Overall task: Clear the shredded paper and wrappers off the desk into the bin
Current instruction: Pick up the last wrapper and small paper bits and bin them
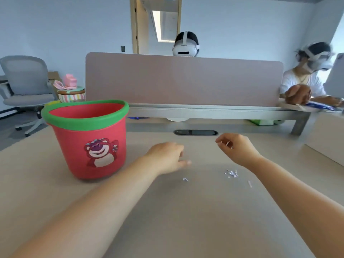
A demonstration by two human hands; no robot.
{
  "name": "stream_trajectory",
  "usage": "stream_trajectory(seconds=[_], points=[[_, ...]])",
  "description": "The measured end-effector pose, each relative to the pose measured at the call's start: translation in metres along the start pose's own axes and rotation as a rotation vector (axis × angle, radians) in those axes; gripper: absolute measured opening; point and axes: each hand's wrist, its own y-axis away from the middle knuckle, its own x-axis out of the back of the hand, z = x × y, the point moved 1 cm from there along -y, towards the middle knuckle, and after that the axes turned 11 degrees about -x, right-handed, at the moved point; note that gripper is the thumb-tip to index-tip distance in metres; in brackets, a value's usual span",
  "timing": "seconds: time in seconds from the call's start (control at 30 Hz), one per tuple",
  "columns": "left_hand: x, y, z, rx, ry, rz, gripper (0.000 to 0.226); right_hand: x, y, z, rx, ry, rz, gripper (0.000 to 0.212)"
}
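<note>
Left hand point(166, 157): raised just above the worktop point(186, 220), back upward, right of the bin point(89, 142) and apart from it. Fingers bent down and inward, one fingertip stretched out toward the right. Motion blur over the fingertips; cannot tell whether anything held, nor whether touching the surface.

Right hand point(237, 148): lifted clear of the worktop, further back than the left, wrist bent, fingers curled in toward the thumb. Pinched between thumb and fingertips: a white shred point(228, 143), only partly visible past the fingers. Not possible to say how many pieces in the pinch.

Shredded paper point(231, 173): small loose cluster of white bits lying on the worktop, below the right hand and just inside the right forearm. One stray bit point(185, 179) nearer the middle, below the left hand's fingertips. Another single strip point(250, 183) close to the right forearm. Both hands apart from all of these.

Bin: red bucket shape, green rim, cartoon bear on the front, standing upright on the worktop at the left. Inside wall visible at the top; contents hidden from this angle.

Behind: dark oval cable slot point(195, 132) in the worktop, then a pink divider panel point(184, 81). One person point(185, 46) in a white headset beyond the panel, a second person point(314, 60) at the far right. Grey office chair point(26, 84) far left.
</note>
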Motion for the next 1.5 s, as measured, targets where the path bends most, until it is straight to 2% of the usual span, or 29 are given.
stream_trajectory(seconds=[0.07,0.1,0.2,0.33,0.5,0.63,0.73,0.83,0.9,1.0,1.07,1.27,1.4,1.5], points=[[-0.029,-0.003,0.004,0.022,0.076,-0.202,0.049,0.002,0.01,0.042,-0.115,0.071,-0.057,0.012],[-0.038,-0.004,0.005,0.024,0.131,-0.22,0.048,0.001,0.014,0.058,-0.161,0.102,-0.092,0.012],[-0.046,-0.01,0.008,0.004,0.259,-0.119,0.032,-0.004,0.021,0.085,-0.22,0.144,-0.146,0.013],[-0.052,-0.026,0.025,-0.036,0.261,-0.021,0.021,-0.006,0.022,0.082,-0.211,0.123,-0.183,0.016],[-0.068,-0.053,0.056,-0.077,0.271,0.061,0.019,-0.017,0.026,0.071,-0.006,0.267,-0.279,0.044],[-0.076,-0.061,0.06,-0.124,0.271,0.11,0.019,-0.006,0.034,0.072,0.059,0.156,-0.294,0.036],[-0.076,-0.065,0.059,-0.198,0.324,0.095,0.017,0.012,0.038,0.083,-0.046,0.026,-0.207,0.031],[-0.072,-0.072,0.07,-0.255,0.445,0.077,0.012,0.026,0.038,0.096,-0.13,0.018,-0.145,0.019],[-0.071,-0.077,0.077,-0.274,0.506,0.052,0.016,0.032,0.041,0.101,-0.168,0.037,-0.253,0.013],[-0.068,-0.083,0.078,-0.273,0.543,-0.042,0.042,0.031,0.044,0.103,-0.196,0.037,-0.398,0.025],[-0.068,-0.088,0.079,-0.26,0.515,-0.075,0.051,0.024,0.041,0.1,-0.169,0.011,-0.371,0.021],[-0.071,-0.09,0.073,-0.185,0.581,-0.009,0.043,0.006,0.029,0.089,-0.112,-0.136,-0.325,0.011],[-0.067,-0.083,0.059,-0.151,0.504,-0.059,0.059,0.013,0.033,0.093,-0.149,-0.01,-0.27,0.035],[-0.068,-0.086,0.066,-0.211,0.418,-0.09,0.055,0.007,0.036,0.086,-0.104,0.165,-0.293,0.049]])
